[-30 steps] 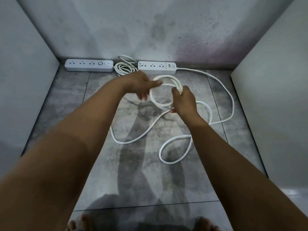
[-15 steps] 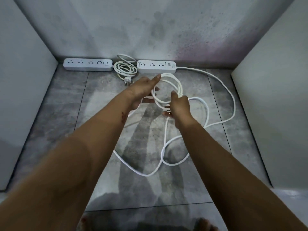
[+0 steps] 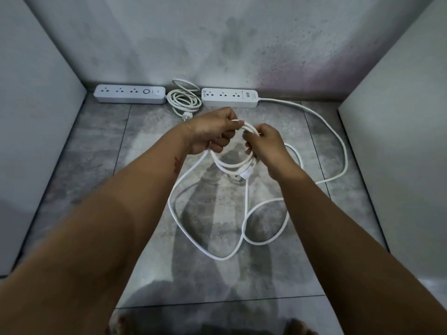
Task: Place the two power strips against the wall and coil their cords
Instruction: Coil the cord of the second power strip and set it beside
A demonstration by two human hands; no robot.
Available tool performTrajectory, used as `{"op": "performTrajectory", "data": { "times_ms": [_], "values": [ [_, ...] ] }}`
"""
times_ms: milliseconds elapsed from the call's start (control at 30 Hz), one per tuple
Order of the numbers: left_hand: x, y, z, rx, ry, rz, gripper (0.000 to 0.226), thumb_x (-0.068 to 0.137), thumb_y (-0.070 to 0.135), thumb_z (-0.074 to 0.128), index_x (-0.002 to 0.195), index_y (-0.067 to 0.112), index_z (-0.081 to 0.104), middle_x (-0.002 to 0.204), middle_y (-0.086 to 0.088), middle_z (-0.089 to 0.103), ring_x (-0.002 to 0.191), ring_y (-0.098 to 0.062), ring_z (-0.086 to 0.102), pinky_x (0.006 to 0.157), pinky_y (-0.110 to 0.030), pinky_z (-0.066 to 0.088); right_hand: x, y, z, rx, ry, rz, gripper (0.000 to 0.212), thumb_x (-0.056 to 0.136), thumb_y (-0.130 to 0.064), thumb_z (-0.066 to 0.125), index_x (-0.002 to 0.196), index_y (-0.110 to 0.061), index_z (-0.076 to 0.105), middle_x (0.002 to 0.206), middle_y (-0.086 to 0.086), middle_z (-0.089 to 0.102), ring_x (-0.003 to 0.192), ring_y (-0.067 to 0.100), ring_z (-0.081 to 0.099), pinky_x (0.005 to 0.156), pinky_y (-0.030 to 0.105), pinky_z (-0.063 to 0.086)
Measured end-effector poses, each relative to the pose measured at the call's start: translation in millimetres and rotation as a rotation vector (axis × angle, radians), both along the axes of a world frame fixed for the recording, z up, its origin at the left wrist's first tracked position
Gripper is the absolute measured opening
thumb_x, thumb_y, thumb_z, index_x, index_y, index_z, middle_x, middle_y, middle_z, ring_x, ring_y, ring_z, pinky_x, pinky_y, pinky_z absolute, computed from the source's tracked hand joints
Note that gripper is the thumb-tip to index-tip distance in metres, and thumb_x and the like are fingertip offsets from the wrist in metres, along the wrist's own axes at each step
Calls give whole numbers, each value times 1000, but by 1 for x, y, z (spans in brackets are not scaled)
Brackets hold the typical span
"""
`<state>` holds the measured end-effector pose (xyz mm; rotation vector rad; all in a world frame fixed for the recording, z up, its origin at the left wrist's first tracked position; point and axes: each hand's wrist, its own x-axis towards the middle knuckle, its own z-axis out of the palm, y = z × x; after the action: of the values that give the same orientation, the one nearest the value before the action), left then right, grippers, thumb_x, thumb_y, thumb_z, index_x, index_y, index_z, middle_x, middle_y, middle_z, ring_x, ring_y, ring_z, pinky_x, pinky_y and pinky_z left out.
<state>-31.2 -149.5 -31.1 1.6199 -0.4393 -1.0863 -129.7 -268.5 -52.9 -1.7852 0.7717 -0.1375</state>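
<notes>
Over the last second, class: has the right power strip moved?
No. The right power strip still lies against the back wall, just right of the finished coil.

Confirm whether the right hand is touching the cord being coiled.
Touching. The head view shows the right hand gripping the cord, fingers curled round its loops.

L hand (image 3: 212, 134) was flat-fingered on top of coil (image 3: 229, 165) 1 s ago, now fingers curled round its left side. R hand (image 3: 264, 145) turned, grips right side. Extra turn on coil, plug (image 3: 245, 176) now dangles below R hand. Slack cord (image 3: 193, 240) on floor reshaped – long bend swung toward camera.
</notes>
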Motion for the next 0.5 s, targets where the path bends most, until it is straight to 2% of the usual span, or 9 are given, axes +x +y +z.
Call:
{"op": "performTrajectory", "data": {
  "times_ms": [67, 133, 200, 300, 333, 400, 500],
  "values": [
    [0, 0, 1, -42, 9, 19, 18, 101, 19, 51, 84, 16, 45, 53, 5, 35, 41, -6, 24, 37, -16, 20, 1, -2, 6, -4, 29, 67, 9, 91, -14, 55, 84, -15, 60, 66, 2, 56, 53, 17, 55, 52, 26, 41],
    [0, 2, 1, -70, 24, 30, 14, 100, 20, 53, 89, 12, 53, 56, 1, 47, 44, -10, 39, 42, -20, 37, 4, -3, 8, 28, 37, 33, 8, 92, -14, 52, 88, -14, 59, 67, 4, 54, 51, 18, 54, 55, 29, 43],
    [3, 6, -1, -25, 36, -24, 19, 99, 25, 53, 94, 9, 60, 63, -2, 57, 55, -16, 57, 59, -29, 54, 5, -4, 7, 41, 44, -20, 7, 92, -13, 51, 93, -11, 58, 67, 6, 53, 51, 19, 53, 55, 30, 44],
    [7, 16, -9, 65, 56, -100, 29, 99, 35, 51, 88, 11, 63, 68, -1, 65, 71, -18, 65, 83, -37, 54, 3, -7, 4, 72, 55, -69, 7, 93, -11, 49, 96, -11, 56, 66, 5, 50, 51, 19, 52, 53, 28, 43],
    [7, 17, -11, 32, 104, -73, 30, 99, 35, 50, 86, 11, 62, 67, -1, 63, 71, -19, 65, 83, -36, 55, 3, -7, 3, 96, 54, -72, 8, 93, -9, 48, 94, -11, 56, 65, 4, 49, 51, 19, 52, 54, 29, 43],
    [6, 13, -11, -65, 207, 40, 28, 101, 32, 47, 86, 10, 57, 60, 2, 54, 58, -17, 61, 73, -34, 57, 4, -6, 2, 166, 45, -83, 11, 94, -8, 45, 91, -12, 55, 65, 4, 49, 51, 18, 52, 57, 31, 43],
    [1, 3, -10, -92, 223, 197, 32, 101, 38, 46, 83, 13, 51, 50, 7, 34, 38, -8, 33, 52, -24, 50, 5, 0, 1, 231, 39, -86, 11, 96, -9, 42, 97, -12, 53, 67, 3, 50, 53, 17, 55, 56, 30, 44]
  ]
}}
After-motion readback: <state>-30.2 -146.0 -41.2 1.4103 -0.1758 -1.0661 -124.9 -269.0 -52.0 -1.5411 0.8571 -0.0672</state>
